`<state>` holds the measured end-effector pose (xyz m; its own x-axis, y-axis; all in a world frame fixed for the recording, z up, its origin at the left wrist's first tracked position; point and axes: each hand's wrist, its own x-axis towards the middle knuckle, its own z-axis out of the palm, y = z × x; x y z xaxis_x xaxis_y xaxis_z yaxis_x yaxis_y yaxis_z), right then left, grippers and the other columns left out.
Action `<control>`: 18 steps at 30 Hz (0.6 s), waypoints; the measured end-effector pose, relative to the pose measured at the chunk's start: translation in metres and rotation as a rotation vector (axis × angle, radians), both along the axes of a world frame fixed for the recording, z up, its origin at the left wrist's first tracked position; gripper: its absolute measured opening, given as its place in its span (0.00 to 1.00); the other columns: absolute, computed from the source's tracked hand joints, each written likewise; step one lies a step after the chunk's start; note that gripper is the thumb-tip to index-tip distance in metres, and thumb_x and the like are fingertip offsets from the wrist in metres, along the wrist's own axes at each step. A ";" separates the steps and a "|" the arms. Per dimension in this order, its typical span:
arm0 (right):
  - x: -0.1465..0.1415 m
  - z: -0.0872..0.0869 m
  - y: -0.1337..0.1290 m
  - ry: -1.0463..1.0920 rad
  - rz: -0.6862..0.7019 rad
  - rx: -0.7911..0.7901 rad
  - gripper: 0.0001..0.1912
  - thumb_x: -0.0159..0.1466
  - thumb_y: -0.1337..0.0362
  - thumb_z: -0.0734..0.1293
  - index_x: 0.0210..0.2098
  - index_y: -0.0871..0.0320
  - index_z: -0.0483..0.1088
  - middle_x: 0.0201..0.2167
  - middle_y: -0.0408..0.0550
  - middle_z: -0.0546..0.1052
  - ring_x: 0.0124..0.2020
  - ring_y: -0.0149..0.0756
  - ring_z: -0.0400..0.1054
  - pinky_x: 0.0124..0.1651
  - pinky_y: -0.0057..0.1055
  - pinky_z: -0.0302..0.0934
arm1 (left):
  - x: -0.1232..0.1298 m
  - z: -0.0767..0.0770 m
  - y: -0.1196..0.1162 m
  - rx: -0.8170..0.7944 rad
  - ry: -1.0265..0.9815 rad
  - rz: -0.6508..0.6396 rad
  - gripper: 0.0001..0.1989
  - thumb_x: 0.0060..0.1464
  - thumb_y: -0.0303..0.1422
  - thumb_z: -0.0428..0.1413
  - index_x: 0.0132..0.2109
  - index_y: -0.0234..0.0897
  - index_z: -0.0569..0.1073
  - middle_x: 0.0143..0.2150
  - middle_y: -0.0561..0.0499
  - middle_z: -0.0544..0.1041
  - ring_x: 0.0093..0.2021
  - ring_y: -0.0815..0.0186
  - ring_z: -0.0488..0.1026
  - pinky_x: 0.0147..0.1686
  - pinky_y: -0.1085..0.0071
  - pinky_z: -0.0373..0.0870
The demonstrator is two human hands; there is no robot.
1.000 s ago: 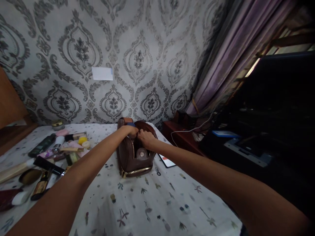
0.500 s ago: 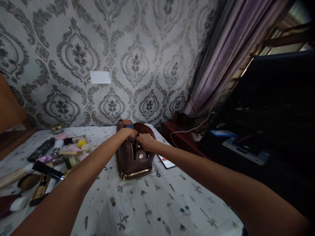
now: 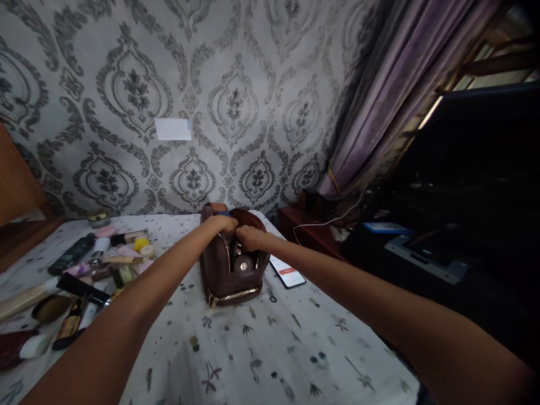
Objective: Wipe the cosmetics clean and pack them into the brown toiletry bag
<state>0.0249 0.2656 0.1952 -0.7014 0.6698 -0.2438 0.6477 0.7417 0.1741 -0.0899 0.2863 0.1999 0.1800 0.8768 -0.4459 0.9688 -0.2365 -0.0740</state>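
On the printed cloth (image 3: 228,346), a brown leather-look handbag (image 3: 234,283) stands unzipped, presumably for reaching inside. At its opening, the left hand (image 3: 229,225) and right hand (image 3: 248,238) are curled close together; what they grip, I cannot tell.

Brown bag (image 3: 233,282), gold-zipped, top open, upright on white patterned cloth (image 3: 230,349).

Domestic room, evidently a home: damask-patterned wallpaper (image 3: 236,107), tied-back purple curtain (image 3: 379,101), cosmetics (image 3: 71,254) spread on printed cloth (image 3: 228,351).
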 end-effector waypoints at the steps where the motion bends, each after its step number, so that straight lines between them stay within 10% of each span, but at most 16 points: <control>1: -0.001 0.001 0.001 0.011 -0.007 -0.004 0.17 0.61 0.67 0.68 0.49 0.65 0.74 0.47 0.61 0.79 0.48 0.46 0.75 0.44 0.29 0.68 | 0.000 0.003 -0.001 0.026 -0.011 0.005 0.14 0.61 0.37 0.57 0.51 0.34 0.72 0.50 0.46 0.75 0.46 0.60 0.75 0.45 0.59 0.75; 13: -0.002 0.036 -0.019 0.341 -0.052 0.197 0.16 0.67 0.69 0.56 0.47 0.64 0.72 0.47 0.61 0.77 0.48 0.46 0.72 0.47 0.32 0.63 | -0.031 0.058 -0.059 0.828 -0.435 0.073 0.17 0.59 0.27 0.50 0.55 0.34 0.69 0.46 0.47 0.76 0.46 0.63 0.73 0.45 0.70 0.67; 18: 0.011 0.021 -0.073 0.741 0.238 0.160 0.14 0.70 0.65 0.56 0.47 0.59 0.71 0.42 0.52 0.76 0.43 0.38 0.70 0.46 0.29 0.60 | -0.090 0.053 -0.128 1.020 -0.853 0.152 0.12 0.53 0.30 0.54 0.45 0.34 0.74 0.32 0.55 0.71 0.31 0.70 0.69 0.33 0.75 0.64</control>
<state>0.0356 0.1929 0.2163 -0.7720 0.4692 0.4288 0.4641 0.8770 -0.1242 -0.1803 0.1584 0.2526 -0.0560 0.7843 0.6179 0.8118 -0.3245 0.4855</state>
